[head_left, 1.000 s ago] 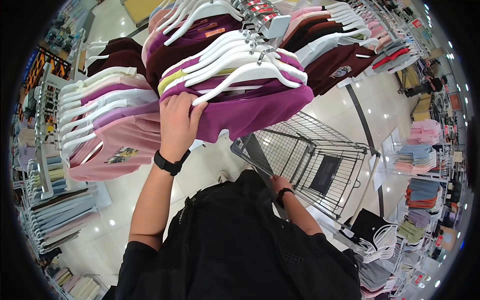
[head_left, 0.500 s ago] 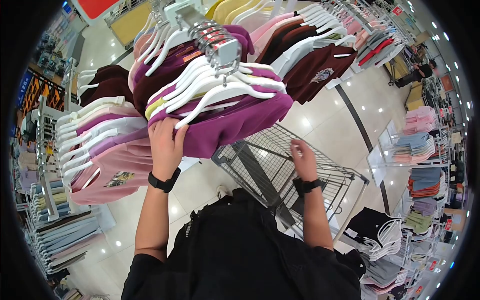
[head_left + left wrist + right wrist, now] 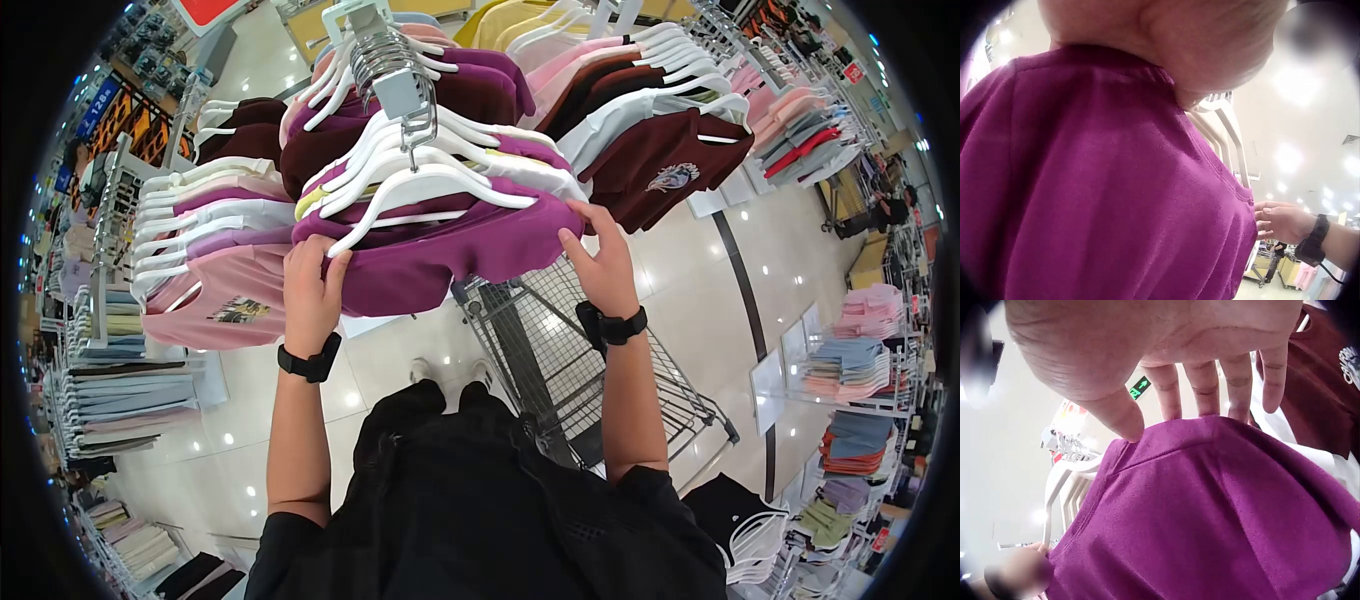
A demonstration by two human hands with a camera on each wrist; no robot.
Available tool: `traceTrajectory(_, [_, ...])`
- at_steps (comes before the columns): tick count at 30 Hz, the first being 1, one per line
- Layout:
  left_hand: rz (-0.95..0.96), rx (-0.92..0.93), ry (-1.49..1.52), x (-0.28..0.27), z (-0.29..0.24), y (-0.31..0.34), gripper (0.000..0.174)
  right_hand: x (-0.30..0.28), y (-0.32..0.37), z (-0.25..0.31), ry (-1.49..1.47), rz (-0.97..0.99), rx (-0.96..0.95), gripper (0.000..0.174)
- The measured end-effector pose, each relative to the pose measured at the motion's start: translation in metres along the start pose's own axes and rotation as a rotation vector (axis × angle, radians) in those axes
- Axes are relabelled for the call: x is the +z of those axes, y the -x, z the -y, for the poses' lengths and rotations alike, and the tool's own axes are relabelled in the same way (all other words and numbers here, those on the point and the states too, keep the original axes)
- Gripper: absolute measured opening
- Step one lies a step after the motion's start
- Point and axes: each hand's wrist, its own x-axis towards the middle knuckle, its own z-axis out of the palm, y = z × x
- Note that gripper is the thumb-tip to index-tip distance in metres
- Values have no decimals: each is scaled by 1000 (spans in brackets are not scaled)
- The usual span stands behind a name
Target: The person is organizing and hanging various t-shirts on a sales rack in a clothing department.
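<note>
A purple shirt [image 3: 400,275] hangs on a white hanger [image 3: 425,183] at the front of a rack. My left hand [image 3: 314,292] grips its left shoulder by the hanger's end, thumb in front, fingers over the top. At the other shoulder, my right hand [image 3: 605,265] touches the cloth with thumb and fingers apart. In the right wrist view, the right hand's [image 3: 1160,344] long fingers reach straight down to the shirt's [image 3: 1210,500] upper edge. The left wrist view has the left palm [image 3: 1172,37] against the shirt [image 3: 1110,175], its fingertips hidden.
Behind hang more shirts on white hangers, including a maroon one [image 3: 670,165] at the right and a pink one [image 3: 225,290] at the left. A wire shopping cart [image 3: 560,350] stands below the right hand. Further racks and folded clothes line both sides.
My right hand has left the cart's edge and risen to the purple shirt's right shoulder. My left hand stays on the left shoulder. The shirt faces the head view more squarely.
</note>
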Motion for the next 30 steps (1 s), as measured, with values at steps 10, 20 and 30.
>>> traceTrajectory(10, [58, -129, 28, 7, -2, 6, 14, 105, 288, -362, 464, 719, 319, 58])
traceTrajectory(20, [104, -209, 63, 14, 2, 3, 17, 2, 484, -190, -10, 441, 1105, 61])
traceTrajectory(30, [111, -309, 87, 24, -7, 4, 19, 22, 480, -210, 64, 276, 1198, 73])
